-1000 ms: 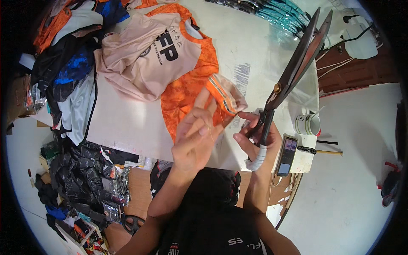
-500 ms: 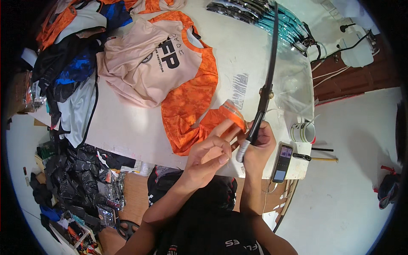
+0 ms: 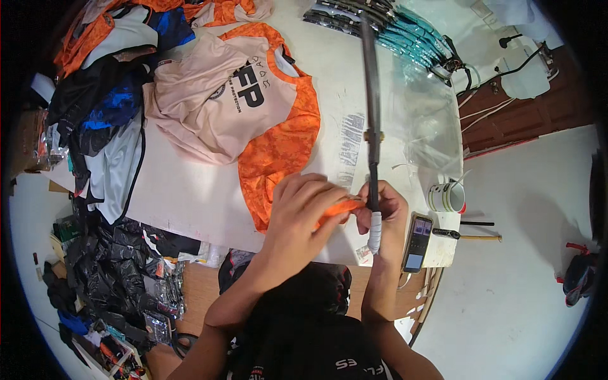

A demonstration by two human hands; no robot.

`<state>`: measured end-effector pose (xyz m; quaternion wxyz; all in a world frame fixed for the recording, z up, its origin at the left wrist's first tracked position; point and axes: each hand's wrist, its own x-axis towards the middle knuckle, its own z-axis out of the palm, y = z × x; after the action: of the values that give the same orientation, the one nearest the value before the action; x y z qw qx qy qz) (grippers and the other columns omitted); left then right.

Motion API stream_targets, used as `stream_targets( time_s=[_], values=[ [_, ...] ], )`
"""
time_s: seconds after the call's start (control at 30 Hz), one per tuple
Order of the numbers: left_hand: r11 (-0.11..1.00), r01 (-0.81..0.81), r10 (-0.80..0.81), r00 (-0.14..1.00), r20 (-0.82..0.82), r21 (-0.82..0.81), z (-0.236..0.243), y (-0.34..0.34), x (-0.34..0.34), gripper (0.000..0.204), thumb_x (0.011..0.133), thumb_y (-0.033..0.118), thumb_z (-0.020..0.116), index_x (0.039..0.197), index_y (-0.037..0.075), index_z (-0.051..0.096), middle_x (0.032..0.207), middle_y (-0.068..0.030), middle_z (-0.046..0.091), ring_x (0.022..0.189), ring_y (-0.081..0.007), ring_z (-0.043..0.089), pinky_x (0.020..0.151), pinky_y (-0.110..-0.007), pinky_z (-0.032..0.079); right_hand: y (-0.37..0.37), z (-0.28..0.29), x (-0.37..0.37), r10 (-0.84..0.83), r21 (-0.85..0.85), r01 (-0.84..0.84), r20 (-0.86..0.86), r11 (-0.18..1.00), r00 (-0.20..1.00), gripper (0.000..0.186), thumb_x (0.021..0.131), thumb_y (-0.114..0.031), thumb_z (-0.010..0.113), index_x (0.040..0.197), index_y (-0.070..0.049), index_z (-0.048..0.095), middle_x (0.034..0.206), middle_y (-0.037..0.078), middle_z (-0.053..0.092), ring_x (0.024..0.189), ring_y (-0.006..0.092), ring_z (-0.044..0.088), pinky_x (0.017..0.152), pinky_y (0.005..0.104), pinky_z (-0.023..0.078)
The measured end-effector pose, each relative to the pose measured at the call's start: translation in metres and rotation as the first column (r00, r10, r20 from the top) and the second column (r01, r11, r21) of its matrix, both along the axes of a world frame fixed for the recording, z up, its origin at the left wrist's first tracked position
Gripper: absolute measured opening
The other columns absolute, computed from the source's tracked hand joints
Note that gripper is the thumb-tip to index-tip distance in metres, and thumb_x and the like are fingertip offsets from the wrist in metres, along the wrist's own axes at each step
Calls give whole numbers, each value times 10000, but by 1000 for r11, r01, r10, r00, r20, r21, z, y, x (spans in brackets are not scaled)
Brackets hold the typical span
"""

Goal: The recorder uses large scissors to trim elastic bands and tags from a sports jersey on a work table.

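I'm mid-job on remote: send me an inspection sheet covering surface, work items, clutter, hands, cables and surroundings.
Surface: white table, dark smudged marks near its middle.
Work items: peach-and-orange shirt lying on it; large scissors seen edge-on, blade opening unclear.
Clutter: garment heap at left; teal-and-black packaged stack at the far edge; mug and phone at right.
Hands: left hand holds orange fabric; right hand holds the scissors.
Cables: white cable at the phone's lower end; black plug, upper right.
Surroundings: black plastic bags below the table, left.
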<state>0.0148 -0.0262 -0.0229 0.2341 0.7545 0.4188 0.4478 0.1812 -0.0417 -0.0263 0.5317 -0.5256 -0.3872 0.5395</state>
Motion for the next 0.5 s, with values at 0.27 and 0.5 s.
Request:
stream_targets(
  time_s=[0.27,0.5],
  values=[
    [653,428,-5,828,561,-625,-20,3,-17,161,864,136,599,909,-15,631,659,56,466,623,7,386,520,-177,298,3,1,3,96,-58,-115,-264,992,960,190,671,54,636,797,-19,514,616,8,495,418,51,426,354,179,309],
    [494,517,-3,805,593,-699,-21,2,-16,204,877,140,581,947,-47,626,790,33,574,754,-24,503,675,-177,400,4,0,2,48,-47,-72,-390,996,919,225,681,-23,659,847,-21,507,661,13,484,427,62,422,350,188,340]
  ],
)
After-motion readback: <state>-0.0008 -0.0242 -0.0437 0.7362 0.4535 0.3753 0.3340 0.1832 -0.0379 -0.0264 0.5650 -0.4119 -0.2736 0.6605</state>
